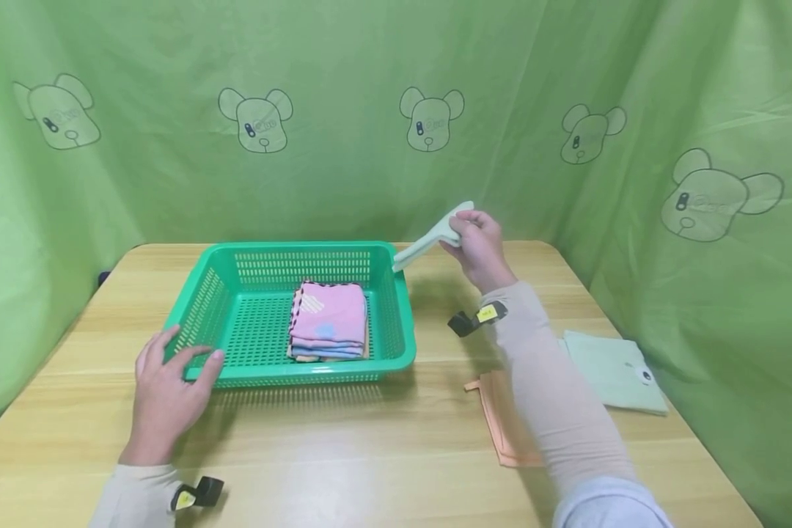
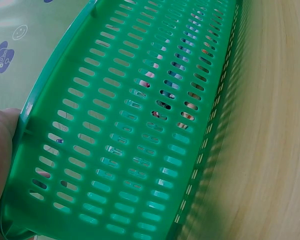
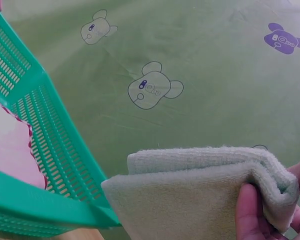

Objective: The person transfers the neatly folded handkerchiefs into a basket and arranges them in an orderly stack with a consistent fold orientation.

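Note:
My right hand (image 1: 482,249) pinches a folded pale green towel (image 1: 432,238) between thumb and fingers. One end of the towel hangs over the right rim of a green plastic basket (image 1: 297,375). The right wrist view shows this towel (image 3: 190,195) as thick terry cloth in layers, with the thumb pressed on its near side. My left hand (image 1: 171,389) holds the basket's front left corner, fingers over the rim. Inside the basket, towards the right, lies a stack of folded cloths (image 1: 328,323), a pink one on top.
On the table's right side lie a folded orange cloth (image 1: 501,422), partly hidden under my right forearm, and a pale green folded cloth (image 1: 614,370) with an eye design. A green curtain (image 1: 343,183) with bear faces surrounds the wooden table (image 1: 343,455).

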Demonstrator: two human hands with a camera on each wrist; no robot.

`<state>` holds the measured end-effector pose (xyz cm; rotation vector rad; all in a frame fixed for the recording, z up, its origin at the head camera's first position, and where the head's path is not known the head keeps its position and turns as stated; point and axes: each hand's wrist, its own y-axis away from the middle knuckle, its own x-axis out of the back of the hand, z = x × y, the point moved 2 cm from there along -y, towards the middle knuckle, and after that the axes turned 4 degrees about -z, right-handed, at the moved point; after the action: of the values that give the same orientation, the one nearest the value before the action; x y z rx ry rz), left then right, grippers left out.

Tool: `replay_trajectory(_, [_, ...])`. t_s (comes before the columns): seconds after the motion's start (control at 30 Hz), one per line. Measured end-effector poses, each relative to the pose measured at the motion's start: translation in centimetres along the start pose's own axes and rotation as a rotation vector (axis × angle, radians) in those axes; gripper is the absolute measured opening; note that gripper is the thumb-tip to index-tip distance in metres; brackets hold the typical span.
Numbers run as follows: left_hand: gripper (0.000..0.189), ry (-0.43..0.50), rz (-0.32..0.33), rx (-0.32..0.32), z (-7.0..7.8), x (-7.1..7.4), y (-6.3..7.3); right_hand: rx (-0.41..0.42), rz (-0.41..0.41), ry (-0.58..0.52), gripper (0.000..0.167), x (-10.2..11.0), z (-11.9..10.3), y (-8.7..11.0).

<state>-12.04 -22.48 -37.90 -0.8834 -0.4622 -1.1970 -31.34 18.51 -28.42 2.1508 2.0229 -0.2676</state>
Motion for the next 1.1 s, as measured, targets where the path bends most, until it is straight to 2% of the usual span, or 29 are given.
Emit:
replay_trajectory(0.6, [0.042,0.005,0.006,-0.004,0.0,0.0,0.1,-0.031,-0.023,-0.052,0.015,-1.9,0.1,0.6])
replay_trajectory(1.1, [0.043,0.002,-0.001,-0.006,0.1,0.0,0.1,0.004,-0.044,-0.07,0.013,-3.4,-0.3,1.2])
